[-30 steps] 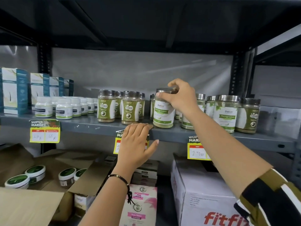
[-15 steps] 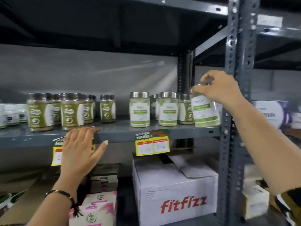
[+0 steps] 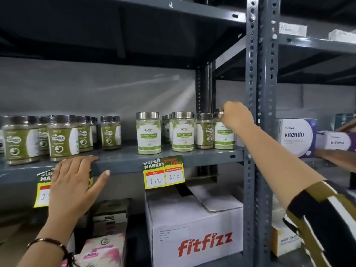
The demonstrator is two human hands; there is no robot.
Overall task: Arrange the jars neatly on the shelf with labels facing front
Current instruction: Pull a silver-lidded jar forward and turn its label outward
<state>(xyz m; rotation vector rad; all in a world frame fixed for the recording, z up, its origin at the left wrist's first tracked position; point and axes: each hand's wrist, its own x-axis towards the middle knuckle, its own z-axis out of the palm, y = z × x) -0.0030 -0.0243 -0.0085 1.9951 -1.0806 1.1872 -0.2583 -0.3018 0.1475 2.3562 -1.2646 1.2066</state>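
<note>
My right hand grips the silver lid of a white-labelled Moringa jar that stands at the right end of the grey shelf, beside the upright post. Its label faces front. Two more Moringa jars stand to its left with labels forward, and a green Gaska jar sits between them and the held jar. Several green Gaska jars crowd the shelf's left part. My left hand rests open on the shelf's front edge, holding nothing.
A perforated steel post rises right of the held jar. Price tags hang from the shelf edge. Below stand a white fitfizz carton and pink boxes. On the neighbouring shelf are vitendo boxes and another person's hand.
My right hand carried the Moringa jar from the middle of the shelf to its right end and set it down there. The view swung right. My left hand stayed on the shelf edge.
</note>
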